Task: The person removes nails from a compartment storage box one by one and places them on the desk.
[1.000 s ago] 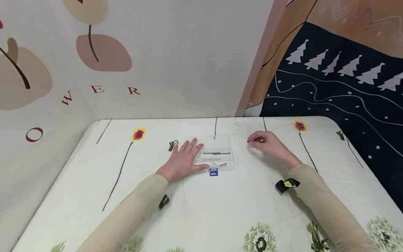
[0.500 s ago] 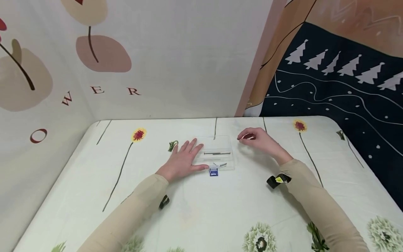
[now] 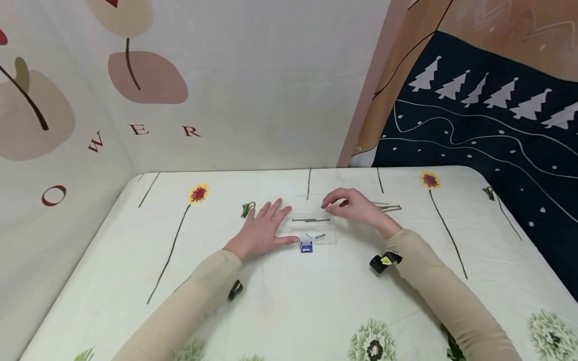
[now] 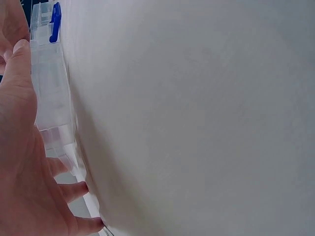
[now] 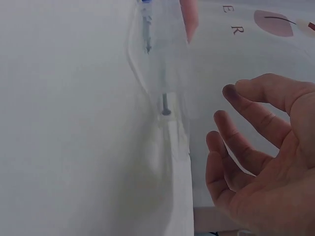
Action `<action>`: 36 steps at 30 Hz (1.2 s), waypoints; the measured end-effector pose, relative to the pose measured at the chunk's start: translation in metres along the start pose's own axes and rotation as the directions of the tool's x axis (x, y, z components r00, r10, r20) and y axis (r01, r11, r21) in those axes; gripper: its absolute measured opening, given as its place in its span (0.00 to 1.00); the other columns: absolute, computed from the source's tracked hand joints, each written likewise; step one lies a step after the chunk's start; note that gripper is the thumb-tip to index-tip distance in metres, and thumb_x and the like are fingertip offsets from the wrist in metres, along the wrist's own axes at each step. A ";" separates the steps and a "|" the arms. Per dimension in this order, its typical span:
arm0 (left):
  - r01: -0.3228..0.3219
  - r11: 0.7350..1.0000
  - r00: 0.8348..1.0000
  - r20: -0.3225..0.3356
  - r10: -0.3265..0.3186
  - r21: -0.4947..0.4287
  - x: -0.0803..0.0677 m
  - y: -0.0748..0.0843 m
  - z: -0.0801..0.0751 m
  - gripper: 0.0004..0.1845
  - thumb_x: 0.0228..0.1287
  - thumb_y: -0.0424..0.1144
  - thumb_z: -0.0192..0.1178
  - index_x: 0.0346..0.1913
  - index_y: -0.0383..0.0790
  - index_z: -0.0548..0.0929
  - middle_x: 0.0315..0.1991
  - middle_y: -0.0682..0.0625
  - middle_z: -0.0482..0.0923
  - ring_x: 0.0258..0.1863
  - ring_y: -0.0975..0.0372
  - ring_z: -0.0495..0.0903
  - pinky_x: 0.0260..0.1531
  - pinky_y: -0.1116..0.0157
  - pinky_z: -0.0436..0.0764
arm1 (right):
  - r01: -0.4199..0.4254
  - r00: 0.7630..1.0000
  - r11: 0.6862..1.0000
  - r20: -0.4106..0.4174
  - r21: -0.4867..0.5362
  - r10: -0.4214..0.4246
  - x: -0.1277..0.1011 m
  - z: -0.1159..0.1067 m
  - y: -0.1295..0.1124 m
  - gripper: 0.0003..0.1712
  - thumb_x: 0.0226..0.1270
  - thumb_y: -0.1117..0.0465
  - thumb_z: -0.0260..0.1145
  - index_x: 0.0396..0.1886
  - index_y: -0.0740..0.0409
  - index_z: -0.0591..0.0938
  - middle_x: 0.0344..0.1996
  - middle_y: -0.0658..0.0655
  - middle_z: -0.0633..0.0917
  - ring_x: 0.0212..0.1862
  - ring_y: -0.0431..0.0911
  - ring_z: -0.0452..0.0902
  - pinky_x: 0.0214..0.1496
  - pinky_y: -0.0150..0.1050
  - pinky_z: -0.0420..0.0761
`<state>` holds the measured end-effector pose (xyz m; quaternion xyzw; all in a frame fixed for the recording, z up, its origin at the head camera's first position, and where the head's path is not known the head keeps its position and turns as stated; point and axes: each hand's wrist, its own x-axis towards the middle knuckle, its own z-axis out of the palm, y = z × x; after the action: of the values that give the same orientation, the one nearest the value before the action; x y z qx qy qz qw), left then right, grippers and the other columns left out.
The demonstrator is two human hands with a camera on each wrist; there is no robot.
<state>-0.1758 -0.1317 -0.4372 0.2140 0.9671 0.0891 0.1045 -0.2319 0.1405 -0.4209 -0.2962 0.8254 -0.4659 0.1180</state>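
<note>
A clear plastic compartment box (image 3: 330, 233) lies on the table, its blue latch (image 3: 306, 246) at the near side. My left hand (image 3: 259, 231) rests with spread fingers along the box's left end; the left wrist view shows the box wall (image 4: 51, 98) beside the thumb. Long nails (image 3: 311, 219) lie in the middle compartment, and small metal pieces (image 3: 318, 236) lie nearer the latch. Over the box's far right part hovers my right hand (image 3: 354, 206), fingers loosely curved. In the right wrist view its thumb and index fingertips (image 5: 231, 93) meet, with nothing visible between them.
Several loose nails (image 3: 390, 207) lie on the table just behind the right wrist. A printed white cloth (image 3: 293, 301) covers the table. A light patterned hanging (image 3: 253, 110) stands behind it, and a dark one (image 3: 474, 130) with white trees is at the right.
My right hand has moved left from beside the box to over its right part, uncovering the loose nails on the table. The left hand and the box have stayed put.
</note>
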 end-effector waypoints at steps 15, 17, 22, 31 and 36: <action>0.004 1.000 1.000 0.013 -0.004 -0.004 -0.002 0.000 -0.001 0.49 0.61 0.73 0.46 0.77 0.47 0.53 0.77 0.42 0.41 0.73 0.44 0.45 0.64 0.36 0.45 | 0.048 0.996 0.996 0.085 -0.077 -0.042 0.008 0.030 -0.005 0.09 0.62 0.66 0.66 0.42 0.58 0.87 0.55 0.62 0.78 0.62 0.57 0.68 0.65 0.56 0.62; 0.006 1.000 1.000 0.016 -0.006 -0.003 -0.002 0.000 -0.001 0.49 0.61 0.74 0.46 0.77 0.47 0.52 0.77 0.42 0.40 0.73 0.44 0.45 0.65 0.36 0.45 | 0.054 0.994 0.993 0.102 -0.103 -0.044 0.009 0.033 -0.007 0.09 0.63 0.65 0.66 0.42 0.57 0.87 0.57 0.62 0.77 0.63 0.57 0.67 0.64 0.57 0.62; -0.004 1.000 1.000 0.009 0.004 -0.009 -0.002 0.001 -0.002 0.49 0.61 0.73 0.47 0.77 0.46 0.53 0.77 0.42 0.41 0.73 0.43 0.46 0.64 0.35 0.46 | 0.057 0.990 0.987 0.134 -0.152 -0.036 0.009 0.040 -0.012 0.11 0.63 0.64 0.66 0.44 0.54 0.87 0.60 0.61 0.75 0.64 0.58 0.65 0.64 0.60 0.60; -0.004 1.000 1.000 0.014 0.004 -0.022 -0.002 0.000 -0.002 0.49 0.61 0.72 0.48 0.77 0.46 0.52 0.77 0.41 0.40 0.73 0.43 0.45 0.64 0.35 0.45 | 0.077 0.988 0.964 0.149 -0.254 -0.039 0.012 0.047 -0.015 0.13 0.62 0.62 0.66 0.46 0.52 0.88 0.62 0.58 0.74 0.63 0.58 0.64 0.58 0.61 0.54; -0.005 1.000 1.000 0.012 0.005 -0.012 0.000 -0.001 0.000 0.49 0.61 0.72 0.48 0.77 0.46 0.52 0.77 0.42 0.40 0.73 0.43 0.45 0.64 0.35 0.45 | 0.052 0.987 0.960 0.163 -0.275 -0.006 0.012 0.049 -0.016 0.14 0.62 0.60 0.66 0.47 0.52 0.88 0.63 0.57 0.73 0.65 0.57 0.61 0.59 0.62 0.52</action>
<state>-0.1757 -0.1324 -0.4368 0.2161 0.9655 0.0937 0.1113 -0.2124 0.0932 -0.4326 -0.3584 0.8661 -0.3215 0.1344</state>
